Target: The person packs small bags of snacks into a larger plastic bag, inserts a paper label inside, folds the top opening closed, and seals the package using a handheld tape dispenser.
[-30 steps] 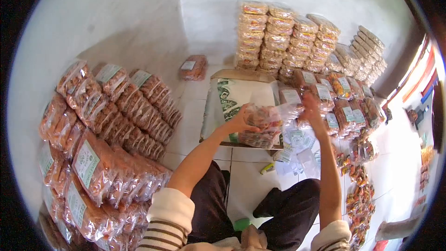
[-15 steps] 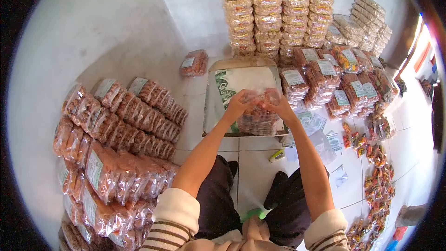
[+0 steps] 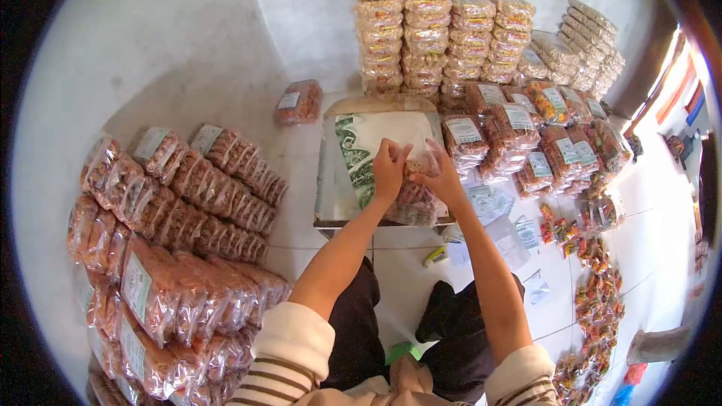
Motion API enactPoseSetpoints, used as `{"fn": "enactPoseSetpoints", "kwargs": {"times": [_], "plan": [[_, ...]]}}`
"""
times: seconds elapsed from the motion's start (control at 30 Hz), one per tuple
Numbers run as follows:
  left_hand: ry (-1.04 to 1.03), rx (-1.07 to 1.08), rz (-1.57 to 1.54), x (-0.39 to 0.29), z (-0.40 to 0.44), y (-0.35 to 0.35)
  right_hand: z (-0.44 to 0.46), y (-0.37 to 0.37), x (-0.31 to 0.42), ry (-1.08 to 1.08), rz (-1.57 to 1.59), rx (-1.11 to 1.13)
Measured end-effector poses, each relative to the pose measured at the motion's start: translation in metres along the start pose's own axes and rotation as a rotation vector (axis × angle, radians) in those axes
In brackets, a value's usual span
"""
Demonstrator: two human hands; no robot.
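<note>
A clear plastic bag of small wrapped reddish pieces (image 3: 414, 201) rests on the near right part of a low board (image 3: 331, 214) with a white and green sheet (image 3: 355, 152). My left hand (image 3: 389, 169) pinches the clear upper part of the bag, fingertips pressed together. On the bag's right side, my right hand (image 3: 442, 174) has its thumb and fingers round the plastic near the opening. The two hands are close together, a small gap between them.
Bagged brown snacks (image 3: 158, 286) are piled at the left. Tall stacks of pale packs (image 3: 426, 30) stand by the wall. Labelled packs (image 3: 519, 131), loose labels (image 3: 489, 203), a yellow-green cutter (image 3: 435, 257) and a strip of small colourful packets (image 3: 598, 293) lie at the right.
My right hand came in from the right to the bag's top. Since then my left hand has closed on the plastic, and the hands have parted slightly. The camera view has shifted.
</note>
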State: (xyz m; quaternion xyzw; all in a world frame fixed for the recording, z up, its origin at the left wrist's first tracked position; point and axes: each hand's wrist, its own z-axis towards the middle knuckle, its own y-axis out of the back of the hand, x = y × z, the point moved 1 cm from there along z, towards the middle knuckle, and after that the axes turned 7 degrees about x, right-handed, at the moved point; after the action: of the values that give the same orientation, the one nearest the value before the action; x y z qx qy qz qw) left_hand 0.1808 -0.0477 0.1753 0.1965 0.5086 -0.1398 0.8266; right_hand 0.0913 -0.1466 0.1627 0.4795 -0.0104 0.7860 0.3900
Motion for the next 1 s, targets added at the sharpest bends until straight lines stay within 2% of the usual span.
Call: {"fn": "enactPoseSetpoints", "kwargs": {"times": [0.03,0.1,0.13,0.2,0.27,0.33,0.37,0.43,0.47,0.53,0.6,0.63,0.77,0.83,0.9,0.93,1.0], "plan": [[0.065,0.069,-0.153,-0.001,0.002,0.001,-0.001,0.003,-0.004,-0.003,-0.003,0.006],[0.058,0.08,-0.22,0.006,0.006,0.0,-0.002,0.005,-0.011,-0.166,-0.222,0.137],[0.047,0.093,-0.284,0.014,0.007,0.0,-0.002,0.004,-0.002,-0.166,-0.22,0.143],[0.009,0.09,-0.169,0.026,0.012,0.004,0.0,0.004,0.013,-0.286,-0.024,0.102],[-0.032,0.09,-0.053,0.032,0.013,0.009,0.001,0.001,0.01,-0.287,-0.051,0.115],[0.222,0.241,-0.152,0.019,0.011,0.021,0.001,-0.004,-0.012,-0.285,-0.077,0.126],[0.219,0.236,-0.149,0.021,0.01,0.025,-0.001,-0.01,-0.04,-0.196,-0.078,0.064],[-0.021,0.352,-0.171,0.026,0.006,0.031,0.002,-0.013,-0.032,-0.1,-0.075,0.004],[-0.025,0.347,-0.169,0.03,0.001,0.037,0.0,-0.01,-0.029,-0.17,-0.063,-0.003],[-0.074,0.58,0.005,0.03,-0.01,0.045,0.002,-0.001,0.009,-0.231,-0.057,-0.005],[-0.031,0.596,-0.039,0.029,-0.01,0.045,0.003,0.004,0.038,-0.433,0.009,-0.028],[0.021,0.621,-0.079,0.031,-0.01,0.045,0.004,0.003,0.037,-0.429,0.007,-0.029],[0.048,0.6,-0.207,0.04,-0.007,0.041,0.01,-0.002,0.015,-0.421,0.034,0.026],[0.189,0.545,-0.461,0.039,-0.005,0.042,0.021,-0.002,0.003,-0.411,0.006,0.067],[0.181,0.476,-0.373,0.043,0.002,0.047,0.031,-0.005,-0.009,-0.364,0.299,0.249],[0.17,0.406,-0.29,0.048,0.007,0.049,0.031,-0.005,-0.015,-0.364,0.3,0.247],[0.183,0.404,-0.307,0.065,0.022,0.048,0.026,-0.003,-0.028,-0.378,0.347,0.345]]}}
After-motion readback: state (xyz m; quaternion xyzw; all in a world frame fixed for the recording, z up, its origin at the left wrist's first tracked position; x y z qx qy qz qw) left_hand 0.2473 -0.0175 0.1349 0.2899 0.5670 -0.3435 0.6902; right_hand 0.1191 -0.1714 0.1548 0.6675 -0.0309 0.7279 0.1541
